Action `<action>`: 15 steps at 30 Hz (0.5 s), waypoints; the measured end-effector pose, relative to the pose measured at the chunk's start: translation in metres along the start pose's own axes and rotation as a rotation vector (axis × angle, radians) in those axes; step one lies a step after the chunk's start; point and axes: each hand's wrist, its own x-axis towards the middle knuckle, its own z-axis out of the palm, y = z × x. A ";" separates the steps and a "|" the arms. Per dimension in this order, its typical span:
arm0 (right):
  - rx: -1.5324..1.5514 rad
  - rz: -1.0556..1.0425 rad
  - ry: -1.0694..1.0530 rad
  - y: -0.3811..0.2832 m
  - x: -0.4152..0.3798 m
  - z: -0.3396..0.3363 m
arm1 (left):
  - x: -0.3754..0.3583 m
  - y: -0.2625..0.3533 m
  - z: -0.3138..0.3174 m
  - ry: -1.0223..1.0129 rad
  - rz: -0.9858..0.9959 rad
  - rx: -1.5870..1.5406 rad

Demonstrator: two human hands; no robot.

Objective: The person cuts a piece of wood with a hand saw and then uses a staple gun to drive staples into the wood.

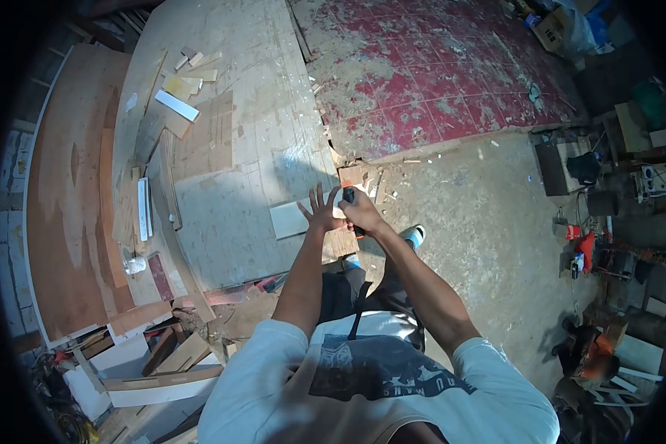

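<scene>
While a pale board (288, 220) lies under the splayed left hand (323, 216), the right hand (363, 212) clasps a dark tool (348, 194) alongside.

Just 1 cam here, worn on the person's head, facing fwd + steeply down. Both the L hand (320, 217) and R hand (362, 213) sit approx mid-frame, about arm's reach from the lens. Shirt (392, 366) is way closer, filling the bottom, below the hands. V wide lens w/ curved dark edges, so it also gets the wooden worktop (248, 240) left of the L hand, concrete floor (466, 214) right of the R hand, and red tiles (436, 85) farther out, up past both.
</scene>
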 end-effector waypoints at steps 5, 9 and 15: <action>0.067 -0.017 -0.008 -0.062 -0.070 0.006 | 0.007 -0.008 0.015 0.067 0.025 -0.036; 0.026 0.052 0.032 -0.048 -0.078 0.004 | -0.002 -0.002 0.007 0.062 0.026 -0.079; -0.107 0.011 0.101 0.023 0.007 0.004 | -0.002 -0.001 -0.001 0.022 0.012 -0.052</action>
